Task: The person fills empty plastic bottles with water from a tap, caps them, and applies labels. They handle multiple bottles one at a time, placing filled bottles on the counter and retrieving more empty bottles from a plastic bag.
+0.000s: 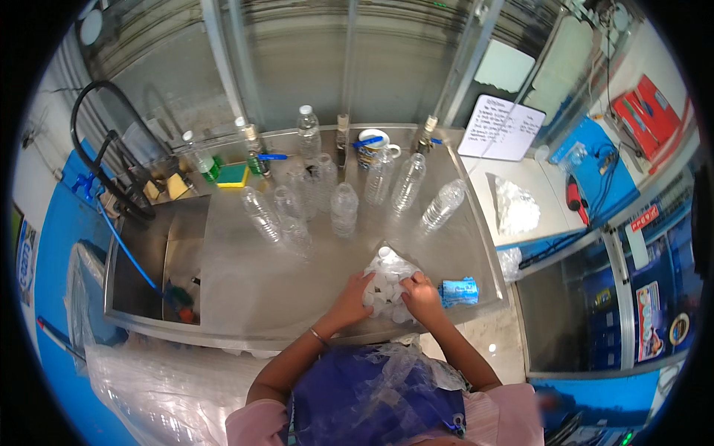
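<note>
A clear plastic bag of white bottle caps [385, 281] rests near the front edge of the stainless-steel counter [251, 290]. My left hand [351, 301] holds the bag's left side, thumb towards me. On the other side, my right hand [421, 295] pinches the bag's right edge with bent fingers. One cap [385, 252] shows apart from the others at the bag's far corner. Just right of my right hand lies a stack of blue labels [460, 291]. Beyond the bag stand several uncapped clear plastic bottles [344, 209], and some of them look tilted in this lens.
A sink [167, 262] with a blue hose is at the left. Along the back are a capped bottle [308, 131], a yellow-green sponge [232, 175], taps with blue handles [272, 157] and a mug [371, 148]. A whiteboard with writing [502, 127] leans at the right, near another bag [516, 206].
</note>
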`<state>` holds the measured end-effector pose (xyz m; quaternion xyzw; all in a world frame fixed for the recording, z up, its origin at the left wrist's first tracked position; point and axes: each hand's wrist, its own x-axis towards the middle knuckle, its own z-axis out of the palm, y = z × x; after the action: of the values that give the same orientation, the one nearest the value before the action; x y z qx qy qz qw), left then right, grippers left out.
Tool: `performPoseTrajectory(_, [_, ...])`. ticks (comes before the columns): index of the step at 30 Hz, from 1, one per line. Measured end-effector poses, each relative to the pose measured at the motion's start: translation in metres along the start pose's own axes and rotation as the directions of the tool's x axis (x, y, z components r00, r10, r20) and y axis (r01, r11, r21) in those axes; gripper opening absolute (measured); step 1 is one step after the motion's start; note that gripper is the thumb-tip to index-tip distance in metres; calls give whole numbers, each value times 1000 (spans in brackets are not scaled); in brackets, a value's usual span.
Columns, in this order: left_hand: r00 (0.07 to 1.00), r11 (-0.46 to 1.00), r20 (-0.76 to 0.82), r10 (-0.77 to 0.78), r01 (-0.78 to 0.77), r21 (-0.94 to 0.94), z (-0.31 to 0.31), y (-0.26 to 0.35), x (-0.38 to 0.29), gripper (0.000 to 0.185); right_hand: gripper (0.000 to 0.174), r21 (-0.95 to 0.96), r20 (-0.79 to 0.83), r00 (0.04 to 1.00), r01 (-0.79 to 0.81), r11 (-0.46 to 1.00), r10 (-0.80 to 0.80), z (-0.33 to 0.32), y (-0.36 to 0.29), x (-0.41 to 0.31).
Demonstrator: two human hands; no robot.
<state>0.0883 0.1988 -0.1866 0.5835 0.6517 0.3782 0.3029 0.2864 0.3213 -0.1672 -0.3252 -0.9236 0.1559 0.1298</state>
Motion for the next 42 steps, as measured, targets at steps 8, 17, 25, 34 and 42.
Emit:
performPoseTrajectory(8, [996,996,27,85,-86,27,0,2,9,63,21,17,-10,994,-106,994,106,-21,9,-5])
performPoseTrajectory(17, [600,942,-727,-333,251,-224,-46,-66,-13,45,27,129,-38,994,-98,987,103,-21,9,-8])
performPoseTrajectory(25, [541,956,-800,-258,262,-131,-71,-96,39,61,32,97,-88,989,-112,989,121,-19,0,-4])
performPoseTrajectory(34, [511,925,-771,-381,209,-318,-82,-115,66,42,30,176,-113,983,-126,976,148,-24,3,-8])
performPoseTrajectory(42, [943,990,-320,-87,46,-132,-20,-46,21,18,22,268,-146,975,-122,956,165,-21,5,-13])
